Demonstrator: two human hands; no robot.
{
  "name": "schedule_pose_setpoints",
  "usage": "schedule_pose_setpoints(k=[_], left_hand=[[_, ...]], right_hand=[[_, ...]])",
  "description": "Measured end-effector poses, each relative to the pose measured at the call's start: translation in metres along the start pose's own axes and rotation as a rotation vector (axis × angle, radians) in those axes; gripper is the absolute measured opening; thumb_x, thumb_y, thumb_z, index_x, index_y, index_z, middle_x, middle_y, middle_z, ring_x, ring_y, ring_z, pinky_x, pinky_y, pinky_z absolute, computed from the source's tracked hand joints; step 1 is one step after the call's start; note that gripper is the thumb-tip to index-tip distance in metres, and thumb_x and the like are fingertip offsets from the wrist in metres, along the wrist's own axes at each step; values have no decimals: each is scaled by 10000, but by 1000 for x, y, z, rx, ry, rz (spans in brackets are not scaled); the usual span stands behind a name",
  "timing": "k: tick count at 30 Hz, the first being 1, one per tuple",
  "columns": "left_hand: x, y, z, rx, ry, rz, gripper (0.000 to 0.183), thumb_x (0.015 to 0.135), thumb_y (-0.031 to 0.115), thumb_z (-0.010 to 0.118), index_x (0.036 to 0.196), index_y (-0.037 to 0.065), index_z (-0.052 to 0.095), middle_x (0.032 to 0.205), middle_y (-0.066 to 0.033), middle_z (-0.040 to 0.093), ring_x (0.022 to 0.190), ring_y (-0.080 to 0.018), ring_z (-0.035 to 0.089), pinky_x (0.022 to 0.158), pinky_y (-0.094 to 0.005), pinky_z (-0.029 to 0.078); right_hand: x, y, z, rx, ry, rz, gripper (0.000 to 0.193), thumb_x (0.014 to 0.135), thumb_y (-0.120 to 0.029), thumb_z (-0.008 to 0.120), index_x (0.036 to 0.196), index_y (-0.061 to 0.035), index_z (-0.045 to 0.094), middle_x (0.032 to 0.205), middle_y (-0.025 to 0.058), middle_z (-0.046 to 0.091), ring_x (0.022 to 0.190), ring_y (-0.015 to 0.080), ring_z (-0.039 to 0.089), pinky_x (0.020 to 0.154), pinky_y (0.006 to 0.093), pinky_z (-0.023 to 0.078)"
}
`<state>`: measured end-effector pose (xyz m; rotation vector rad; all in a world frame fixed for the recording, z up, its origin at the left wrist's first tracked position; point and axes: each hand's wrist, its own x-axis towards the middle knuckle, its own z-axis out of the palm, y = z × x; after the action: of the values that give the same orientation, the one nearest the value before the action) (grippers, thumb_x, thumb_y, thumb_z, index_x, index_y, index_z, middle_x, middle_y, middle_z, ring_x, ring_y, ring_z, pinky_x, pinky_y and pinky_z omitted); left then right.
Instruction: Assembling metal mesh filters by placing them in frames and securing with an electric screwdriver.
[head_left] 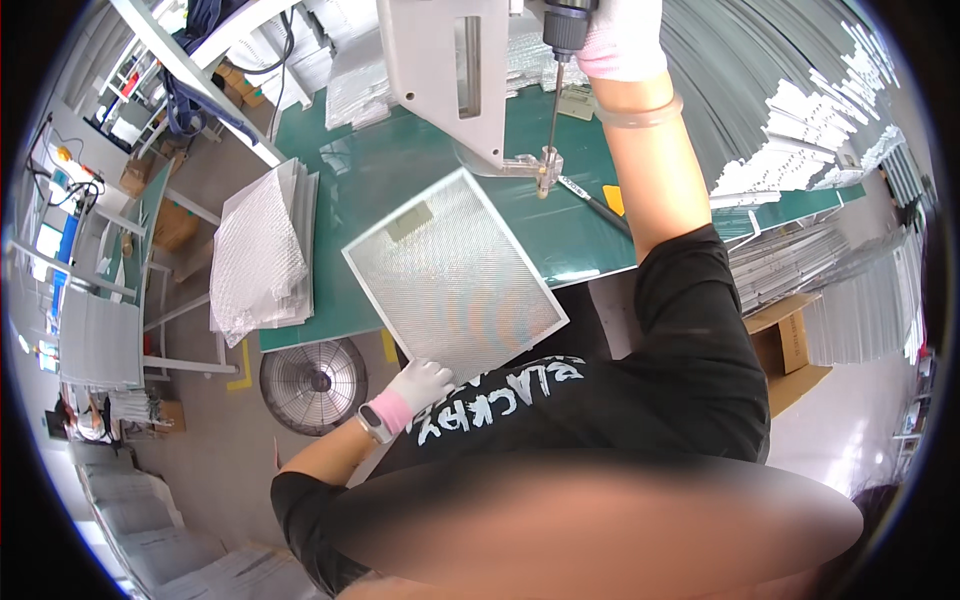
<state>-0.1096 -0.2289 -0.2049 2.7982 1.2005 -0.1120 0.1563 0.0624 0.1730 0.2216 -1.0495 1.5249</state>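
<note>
A framed mesh panel (pixel 450 270), silver-grey with a pale rim, is tilted over the near edge of the green table. My left hand (pixel 425 382), in a white glove with a pink cuff, grips its lower left corner. At the top edge, my right hand (pixel 628 35), also gloved, is closed around a black electric screwdriver (pixel 570 27); the picture cuts off part of that hand. The screwdriver's long bit points down into a small clear guide (pixel 546 170) on a grey machine stand (pixel 445 80). The panel lies apart from the guide.
A bubble-wrapped stack (pixel 262 245) sits at the table's (pixel 350 180) left end. A marker (pixel 595 205) lies near the guide. Long pale strips (pixel 780 150) are piled on the right. On the floor stand a fan (pixel 315 385) and an open cardboard box (pixel 795 345).
</note>
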Motion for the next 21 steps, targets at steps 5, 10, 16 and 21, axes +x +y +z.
schedule_pose_setpoints(k=[5,10,16,21], left_hand=[[63,-18,-113,206,487,-334,560,752,300,738,1208,29,558,1262,-181,542,1234,-373,487,1076,-535,360],[113,-52,-149,-106,635,-756,481,762,251,725,1138,-16,590,1324,-247,547,1005,-387,638,898,-497,494],[117,-7,-154,-65,854,-501,273,706,292,778,740,84,604,710,-81,588,639,-292,600,582,-427,431],[118,14,-159,-54,854,-496,277,625,300,821,705,112,633,627,-59,545,581,-280,565,558,-416,400]], right_hand=[[-16,16,-4,123,61,68,183,996,-266,604,1139,-154,625,838,33,653,639,119,611,525,236,507],[-34,33,-3,122,39,100,206,1008,-313,576,1136,-152,585,856,40,623,645,122,583,543,240,489],[-70,61,-3,-55,-67,167,291,992,-377,588,1080,-103,543,829,34,567,655,128,530,582,263,443],[-89,88,-5,-231,-28,95,367,1009,-423,535,1054,-60,516,796,15,516,613,59,469,549,207,381]])
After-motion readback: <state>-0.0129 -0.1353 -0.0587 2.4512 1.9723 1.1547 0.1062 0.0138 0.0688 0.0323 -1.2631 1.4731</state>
